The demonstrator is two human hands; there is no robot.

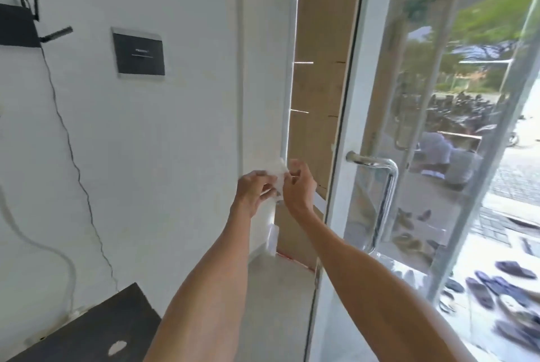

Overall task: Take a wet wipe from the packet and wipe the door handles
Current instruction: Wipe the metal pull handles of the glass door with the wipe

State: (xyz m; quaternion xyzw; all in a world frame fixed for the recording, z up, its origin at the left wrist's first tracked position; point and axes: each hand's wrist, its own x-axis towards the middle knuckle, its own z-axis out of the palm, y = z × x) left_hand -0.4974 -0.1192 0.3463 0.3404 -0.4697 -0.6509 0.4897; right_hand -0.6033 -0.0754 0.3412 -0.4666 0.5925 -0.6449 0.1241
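A white wet wipe [279,176] is pinched between both my hands at mid-frame, in front of the white wall and door frame. My left hand [254,189] grips its left side and my right hand [298,186] grips its right side. A chrome bar door handle [385,195] runs vertically on the glass door [423,128], to the right of my right hand and apart from it. The packet is not in view.
A dark panel [139,53] and a black router [17,28] with hanging cables are mounted on the white wall at left. A black surface [96,329] lies at lower left. Sandals [496,288] are scattered outside beyond the glass.
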